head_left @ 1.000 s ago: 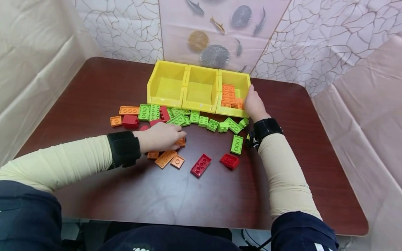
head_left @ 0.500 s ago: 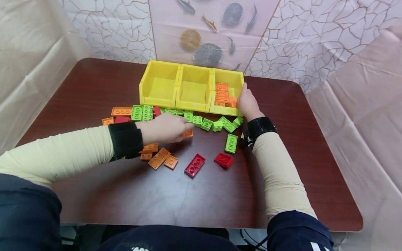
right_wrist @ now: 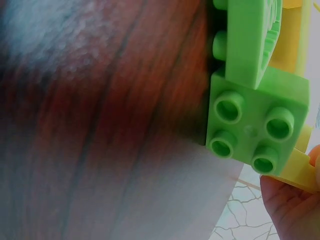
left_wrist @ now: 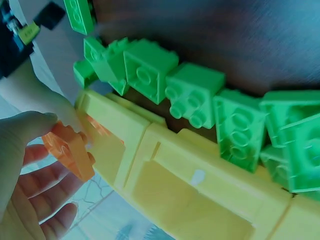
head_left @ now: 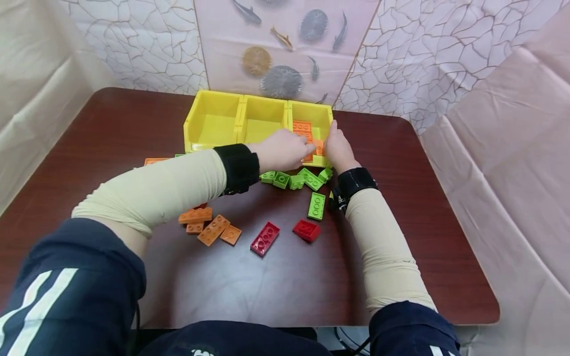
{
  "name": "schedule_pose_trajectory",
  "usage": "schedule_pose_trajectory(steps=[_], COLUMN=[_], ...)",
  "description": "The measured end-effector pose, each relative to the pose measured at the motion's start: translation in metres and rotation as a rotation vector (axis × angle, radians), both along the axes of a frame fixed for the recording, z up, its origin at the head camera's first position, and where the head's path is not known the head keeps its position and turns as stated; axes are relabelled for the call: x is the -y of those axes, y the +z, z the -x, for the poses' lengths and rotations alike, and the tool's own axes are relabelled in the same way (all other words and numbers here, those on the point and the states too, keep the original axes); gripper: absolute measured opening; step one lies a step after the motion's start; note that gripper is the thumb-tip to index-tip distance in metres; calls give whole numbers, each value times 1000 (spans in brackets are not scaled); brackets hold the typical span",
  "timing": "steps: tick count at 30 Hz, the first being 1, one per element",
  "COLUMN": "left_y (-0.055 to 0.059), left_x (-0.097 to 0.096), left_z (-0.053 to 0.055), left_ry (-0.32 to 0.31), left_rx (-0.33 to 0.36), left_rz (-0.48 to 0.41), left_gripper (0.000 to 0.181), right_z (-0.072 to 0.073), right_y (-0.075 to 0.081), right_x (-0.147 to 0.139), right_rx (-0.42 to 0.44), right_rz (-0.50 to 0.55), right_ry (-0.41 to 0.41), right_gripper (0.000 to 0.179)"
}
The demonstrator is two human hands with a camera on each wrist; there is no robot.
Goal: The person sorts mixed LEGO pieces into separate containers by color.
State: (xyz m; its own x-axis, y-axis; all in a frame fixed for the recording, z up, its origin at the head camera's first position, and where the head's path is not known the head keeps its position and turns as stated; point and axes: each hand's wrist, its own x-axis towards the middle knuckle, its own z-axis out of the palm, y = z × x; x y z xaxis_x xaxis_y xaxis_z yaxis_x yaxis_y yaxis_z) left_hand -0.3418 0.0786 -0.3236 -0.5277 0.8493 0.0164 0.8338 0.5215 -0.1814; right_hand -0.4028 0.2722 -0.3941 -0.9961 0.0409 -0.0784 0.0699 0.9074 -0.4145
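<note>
My left hand is above the right compartment of a yellow three-part bin. In the left wrist view, its thumb and fingers pinch an orange toy brick beside the bin's front edge. Several orange bricks lie inside that compartment; the left hand partly hides them. My right hand holds the bin's right side wall, and the right wrist view shows only part of this hand at the yellow edge.
Several green bricks line the bin's front, some hidden by the left arm. A lone green brick and two red bricks lie nearer. Several orange bricks sit left of them on the brown table.
My left hand has picked up an orange brick from the table and carried it right and away to the right compartment. The right hand stays at the bin wall; the head view has shifted.
</note>
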Motion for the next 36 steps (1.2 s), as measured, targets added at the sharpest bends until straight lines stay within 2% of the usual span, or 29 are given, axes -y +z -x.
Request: schedule_pose_trajectory(steps=[7, 14, 20, 27, 36], left_y=[-9, -22, -30, -35, -33], left_x=[-17, -25, -30, -35, -36], left_z=[23, 36, 43, 51, 55], left_ry=[75, 125, 171, 201, 189], left_rx=[3, 8, 38, 124, 227], left_rz=[3, 9, 48, 81, 59], left_gripper=[29, 27, 29, 32, 30], right_z=[-2, -1, -1, -3, -5], right_y=[-1, -5, -7, -5, -2], right_x=[5, 6, 6, 6, 3], right_rx=[-19, 6, -5, -16, -39], right_rz=[35, 41, 9, 7, 6], right_ry=[-6, -15, -15, -19, -28], right_gripper=[54, 55, 56, 57, 57])
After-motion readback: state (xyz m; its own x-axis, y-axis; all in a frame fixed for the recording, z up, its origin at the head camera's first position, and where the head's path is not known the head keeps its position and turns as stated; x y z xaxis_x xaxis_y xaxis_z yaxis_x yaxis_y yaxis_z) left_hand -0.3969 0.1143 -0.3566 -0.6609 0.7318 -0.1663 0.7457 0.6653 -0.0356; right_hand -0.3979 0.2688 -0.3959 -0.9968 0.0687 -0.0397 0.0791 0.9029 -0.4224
